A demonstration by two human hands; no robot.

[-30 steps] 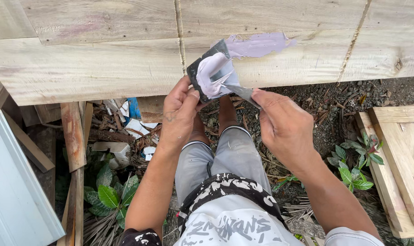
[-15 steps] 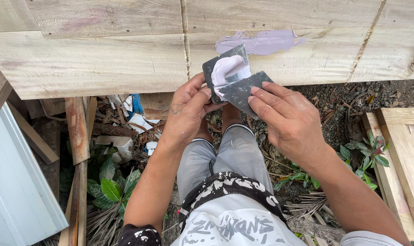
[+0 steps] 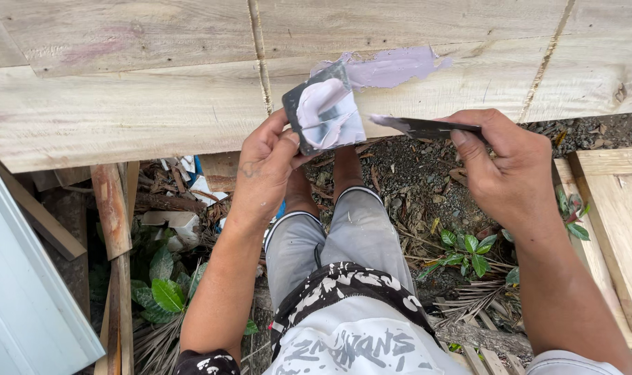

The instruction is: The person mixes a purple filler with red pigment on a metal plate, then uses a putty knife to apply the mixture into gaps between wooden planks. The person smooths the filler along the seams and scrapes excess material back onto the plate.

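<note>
The big wood board [image 3: 156, 104] lay flat across the top of the view, and everything else sat near it. A smear of pale purple putty [image 3: 392, 66] was spread on the board, close to a seam between planks.

Below the board were the person's grey shorts [image 3: 330, 243] and the ground [image 3: 413, 180] with dirt, leaves and scraps of wood.

The right hand [image 3: 510, 180] was just below the board's near edge, on the right. It was closed around the handle end of a thin scraper [image 3: 420, 127]. The scraper's blade pointed left, over the board's edge, with a bit of putty on it.

The left hand [image 3: 264, 170] was also just below the board's edge, nearer the middle. Its fingers pinched a small dark plate [image 3: 323, 111], which was tilted up over the board, just under the smear. A blob of putty sat on the plate.

The scraper was apart from the plate. It looked like the step of loading putty was done or nearly done. The next move would call for bringing the blade flat to the board and wiping the putty thin.
</note>
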